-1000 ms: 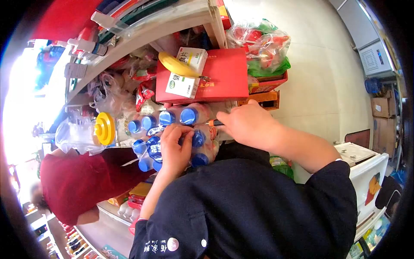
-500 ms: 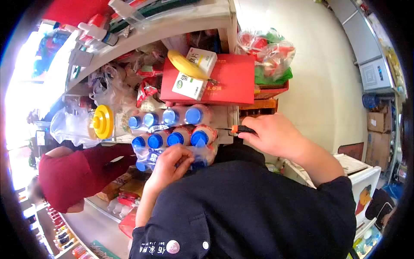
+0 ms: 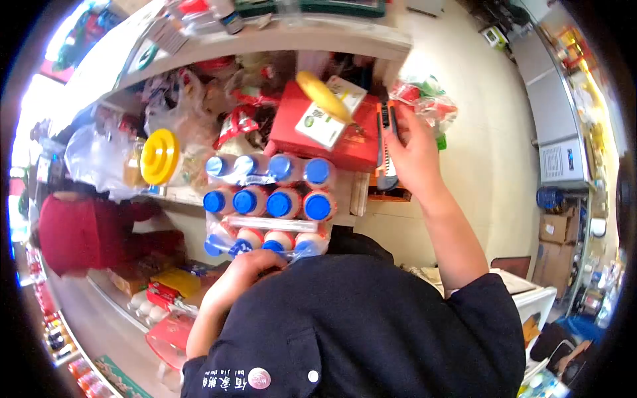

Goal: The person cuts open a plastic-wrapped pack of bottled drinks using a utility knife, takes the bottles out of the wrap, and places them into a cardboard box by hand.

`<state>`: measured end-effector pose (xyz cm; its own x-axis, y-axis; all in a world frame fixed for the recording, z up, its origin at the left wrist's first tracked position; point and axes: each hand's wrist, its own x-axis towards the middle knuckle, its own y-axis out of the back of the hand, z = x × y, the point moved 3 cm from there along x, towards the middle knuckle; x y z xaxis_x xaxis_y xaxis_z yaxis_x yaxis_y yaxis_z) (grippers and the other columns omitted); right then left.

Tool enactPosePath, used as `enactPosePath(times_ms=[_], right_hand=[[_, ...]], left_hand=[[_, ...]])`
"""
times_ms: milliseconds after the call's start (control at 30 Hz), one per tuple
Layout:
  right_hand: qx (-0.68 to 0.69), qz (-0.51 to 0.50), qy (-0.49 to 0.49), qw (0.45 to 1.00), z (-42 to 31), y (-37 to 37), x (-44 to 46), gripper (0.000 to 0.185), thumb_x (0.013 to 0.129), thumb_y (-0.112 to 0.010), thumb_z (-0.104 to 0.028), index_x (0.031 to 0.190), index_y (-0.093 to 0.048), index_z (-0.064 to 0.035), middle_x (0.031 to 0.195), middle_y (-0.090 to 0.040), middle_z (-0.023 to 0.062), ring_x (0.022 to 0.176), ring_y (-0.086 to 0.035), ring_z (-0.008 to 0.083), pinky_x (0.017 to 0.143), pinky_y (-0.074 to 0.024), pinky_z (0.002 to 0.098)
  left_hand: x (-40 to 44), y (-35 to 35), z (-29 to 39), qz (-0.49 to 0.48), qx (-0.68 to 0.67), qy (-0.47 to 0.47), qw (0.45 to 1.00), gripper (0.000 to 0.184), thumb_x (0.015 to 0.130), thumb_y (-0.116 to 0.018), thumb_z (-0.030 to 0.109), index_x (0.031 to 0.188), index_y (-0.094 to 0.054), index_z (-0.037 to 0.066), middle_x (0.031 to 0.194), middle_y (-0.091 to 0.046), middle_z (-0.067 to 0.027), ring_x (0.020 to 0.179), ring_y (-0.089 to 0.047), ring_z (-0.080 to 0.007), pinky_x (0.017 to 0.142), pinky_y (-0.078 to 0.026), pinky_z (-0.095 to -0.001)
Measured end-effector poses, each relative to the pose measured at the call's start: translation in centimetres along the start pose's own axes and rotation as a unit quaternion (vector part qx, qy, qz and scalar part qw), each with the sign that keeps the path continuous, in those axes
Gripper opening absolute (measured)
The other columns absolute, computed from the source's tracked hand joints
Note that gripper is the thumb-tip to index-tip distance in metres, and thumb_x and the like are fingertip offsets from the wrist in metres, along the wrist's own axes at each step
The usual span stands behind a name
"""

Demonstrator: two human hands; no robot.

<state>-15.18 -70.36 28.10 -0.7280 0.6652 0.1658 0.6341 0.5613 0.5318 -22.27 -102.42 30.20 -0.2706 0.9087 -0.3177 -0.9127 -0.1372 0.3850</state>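
A pack of bottles with blue caps [image 3: 280, 203] stands in rows, with clear plastic film pulled back over its near rows. My left hand [image 3: 249, 268] is closed on the film at the pack's near edge, its fingertips partly hidden. In my right hand [image 3: 418, 156] is an orange and black utility knife [image 3: 385, 142], held upright beside the right end of a red box [image 3: 292, 129]. On that box lie a white and green carton [image 3: 332, 119] and a yellow banana [image 3: 322, 96].
Left of the pack are a jar with a yellow lid [image 3: 160, 157] and a clear plastic bag [image 3: 99, 156]. A person in dark red [image 3: 83, 232] is at the left. Bagged goods [image 3: 428, 106] sit behind the red box. A shelf edge [image 3: 279, 40] crosses above.
My right hand has moved up and away from the pack with the knife, now beside the red box. My left hand has drawn the film back towards me, baring more caps.
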Motion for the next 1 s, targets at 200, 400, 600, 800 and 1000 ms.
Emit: enactPosePath(times_ms=[200,400,600,800,1000], right_hand=[[-0.189,0.094,0.188,0.959,-3.8,0.2,-1.6,0.045,0.076,-0.067,-0.011,0.118,-0.052,0.0008,0.11,-0.053,0.0196,0.104,-0.051,0.0336,0.091,-0.0407,0.0407],[-0.095,-0.165,0.299,0.935,-9.6,-4.0,-6.7,0.028,0.075,-0.067,-0.009,0.101,-0.061,-0.0016,0.09,-0.058,0.0129,0.087,-0.059,0.0294,0.075,-0.0481,0.0361],[-0.16,-0.309,0.209,0.914,-7.9,-7.5,-7.9,0.031,0.08,-0.063,-0.018,0.107,-0.059,-0.0035,0.1,-0.054,0.0175,0.084,-0.06,0.0354,0.073,-0.0507,0.0421],[-0.162,-0.303,0.18,0.922,-7.4,-8.3,-8.1,0.026,0.08,-0.063,-0.018,0.101,-0.057,-0.0029,0.105,-0.052,0.0188,0.084,-0.06,0.0383,0.073,-0.0512,0.0431],[-0.109,-0.246,0.21,0.94,-6.1,-8.6,-8.3,0.029,0.075,-0.068,-0.015,0.099,-0.058,-0.0016,0.094,-0.052,0.0145,0.08,-0.059,0.0331,0.071,-0.0501,0.0382]], left_hand=[[-1.5,0.4,-1.2,0.163,0.021,-0.03,0.986,0.017,0.079,-0.065,0.006,0.094,-0.06,0.001,0.085,-0.061,-0.0144,0.079,-0.062,-0.0285,0.069,-0.049,-0.0349],[-1.0,4.3,-0.9,0.403,0.26,-0.133,0.867,0.023,0.073,-0.066,0.004,0.094,-0.06,0.004,0.092,-0.058,-0.0105,0.084,-0.056,-0.0295,0.073,-0.047,-0.0372],[2.3,4.1,-0.1,0.331,0.337,-0.063,0.879,0.03,0.068,-0.067,0.009,0.098,-0.061,0.009,0.105,-0.056,-0.0117,0.1,-0.052,-0.0309,0.085,-0.045,-0.0416],[3.0,4.8,-1.1,0.331,0.368,0.091,0.864,0.038,0.065,-0.069,0.015,0.1,-0.061,0.004,0.109,-0.055,-0.0151,0.103,-0.05,-0.0321,0.086,-0.044,-0.0414],[4.2,5.7,-2.5,0.349,0.371,0.05,0.859,0.034,0.07,-0.07,0.03,0.082,-0.057,0.001,0.075,-0.059,-0.0178,0.077,-0.057,-0.0357,0.076,-0.048,-0.043]])
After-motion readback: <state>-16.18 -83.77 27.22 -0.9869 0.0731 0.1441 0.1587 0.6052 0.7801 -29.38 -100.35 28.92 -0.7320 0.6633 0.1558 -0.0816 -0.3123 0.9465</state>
